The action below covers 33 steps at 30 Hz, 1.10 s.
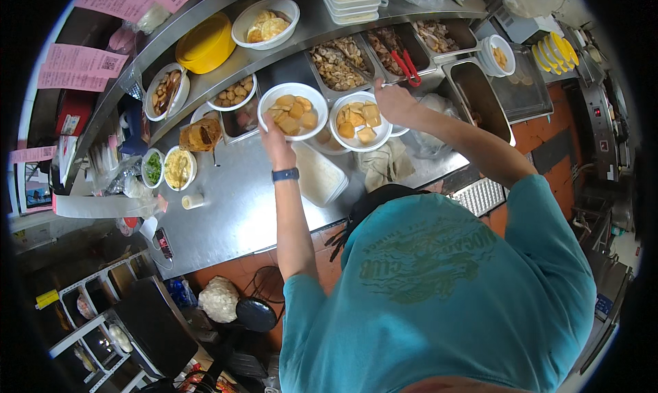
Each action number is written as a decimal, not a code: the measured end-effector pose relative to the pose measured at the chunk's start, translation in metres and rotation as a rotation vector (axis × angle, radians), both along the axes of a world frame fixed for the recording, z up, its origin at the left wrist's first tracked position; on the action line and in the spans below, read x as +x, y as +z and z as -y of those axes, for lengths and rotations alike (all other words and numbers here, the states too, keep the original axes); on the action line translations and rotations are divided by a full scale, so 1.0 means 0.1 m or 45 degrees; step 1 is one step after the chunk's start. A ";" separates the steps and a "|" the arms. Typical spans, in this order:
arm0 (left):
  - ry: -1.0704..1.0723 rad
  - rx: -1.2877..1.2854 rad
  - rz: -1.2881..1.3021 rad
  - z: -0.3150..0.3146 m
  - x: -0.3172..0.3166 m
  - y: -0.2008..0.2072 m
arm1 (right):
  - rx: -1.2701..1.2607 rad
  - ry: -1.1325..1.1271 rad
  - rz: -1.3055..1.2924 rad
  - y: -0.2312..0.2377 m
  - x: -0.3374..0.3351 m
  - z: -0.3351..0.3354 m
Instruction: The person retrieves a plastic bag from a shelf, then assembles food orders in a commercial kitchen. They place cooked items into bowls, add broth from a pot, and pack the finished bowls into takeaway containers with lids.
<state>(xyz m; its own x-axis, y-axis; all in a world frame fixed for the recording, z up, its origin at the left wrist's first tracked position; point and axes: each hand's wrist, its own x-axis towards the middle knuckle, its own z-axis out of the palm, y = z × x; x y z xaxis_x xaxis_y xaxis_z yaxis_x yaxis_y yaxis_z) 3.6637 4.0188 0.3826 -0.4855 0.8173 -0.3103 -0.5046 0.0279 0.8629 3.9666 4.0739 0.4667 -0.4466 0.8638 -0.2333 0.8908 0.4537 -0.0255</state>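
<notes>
My left hand grips the near left rim of a white bowl of pale golden food chunks, thumb along its edge. The bowl is raised over the counter and slightly tilted. Beside it on the right, a second white bowl holds similar chunks. My right hand is closed at this bowl's upper right rim, its fingertips partly hidden. Under the two bowls, other white containers show in part. A white rectangular tub and a beige cloth lie just nearer to me.
Metal pans of cooked meat line the back, one with red tongs. Above runs a steel shelf bearing a bowl of fried eggs and yellow lids. Bowls of chopped greens and yellow shreds stand left.
</notes>
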 end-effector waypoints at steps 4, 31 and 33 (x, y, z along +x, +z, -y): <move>-0.002 -0.032 0.050 -0.25 -0.05 -0.19 | -0.167 -0.001 -0.099 0.03 0.09 0.01; -0.128 0.125 0.182 -0.08 0.20 0.22 | -1.341 -0.907 -1.514 0.57 0.75 0.57; -0.193 0.082 0.187 -0.15 0.31 0.23 | -1.275 -0.910 -1.427 0.66 0.75 0.75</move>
